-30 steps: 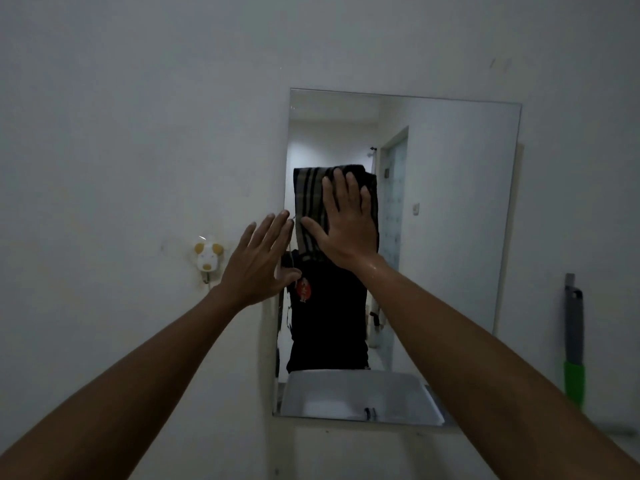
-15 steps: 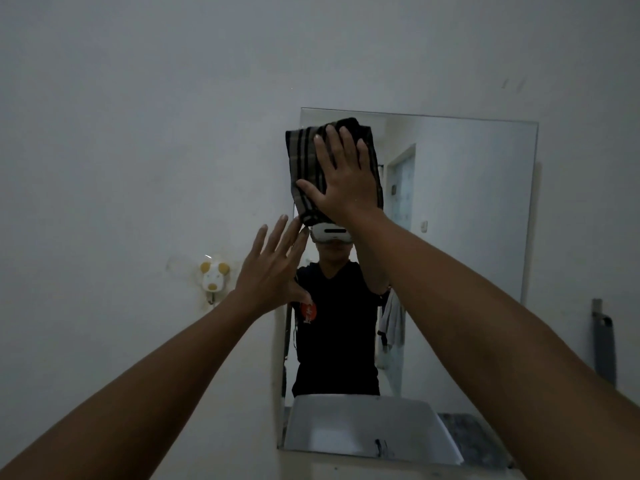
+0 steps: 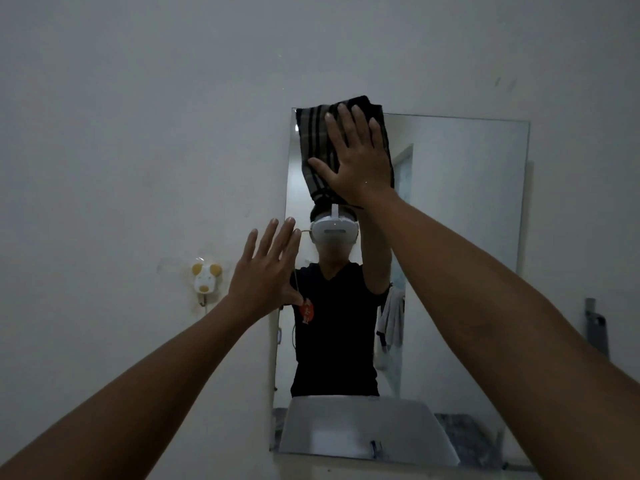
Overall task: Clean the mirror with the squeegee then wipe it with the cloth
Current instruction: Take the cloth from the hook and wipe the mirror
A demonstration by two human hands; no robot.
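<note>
- Cloth [image 3: 313,147]: we note a dark fabric with paler stripes crossing in a plaid pattern, folded into a rough rectangle, soft and slightly rumpled at its upper edge. It lies flat against the top left corner of the mirror, its upper edge reaching just past the mirror's top.
- Right hand [image 3: 356,164]: we see it open, fingers spread and straight, palm pressed flat on the cloth. The cloth shows to the left of the hand, above the fingertips and a little to the right; its lower end hangs just below the wrist.
- Left hand [image 3: 266,271]: open as well, fingers extended and slightly fanned, holding nothing. It sits at the mirror's left edge, lower than the right hand and well apart from the cloth; we cannot tell whether it touches the wall or the glass.
- Mirror [image 3: 460,209]: a frameless rectangular pane, smooth and glossy, mounted on the wall. It reflects a person in a dark shirt and a white headset.
- Wall [image 3: 138,133]: pale, matte, faintly marked.
- Hook [image 3: 205,277]: a small white plastic piece with yellow ears, animal-shaped, fixed to the wall left of the mirror.
- Squeegee [image 3: 596,327]: we see a grey handle at the far right, against the wall, well apart from both hands.
</note>
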